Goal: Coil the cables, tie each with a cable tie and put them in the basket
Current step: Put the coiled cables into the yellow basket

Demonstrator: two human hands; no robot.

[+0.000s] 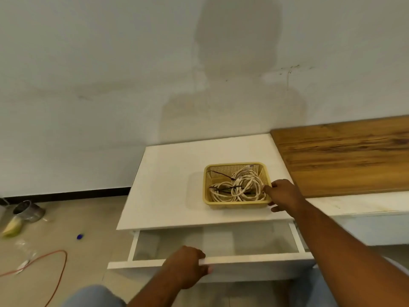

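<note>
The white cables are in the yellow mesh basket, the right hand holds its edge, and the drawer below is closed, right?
Not quite: the head view shows the white drawer pulled open, the left hand gripping its front. The coiled white cables do lie in the yellow plastic mesh basket, right hand holding its edge.

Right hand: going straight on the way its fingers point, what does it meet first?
The basket, at its right rim; the right hand seems to touch it. Just past lie the coiled white cables.
</note>
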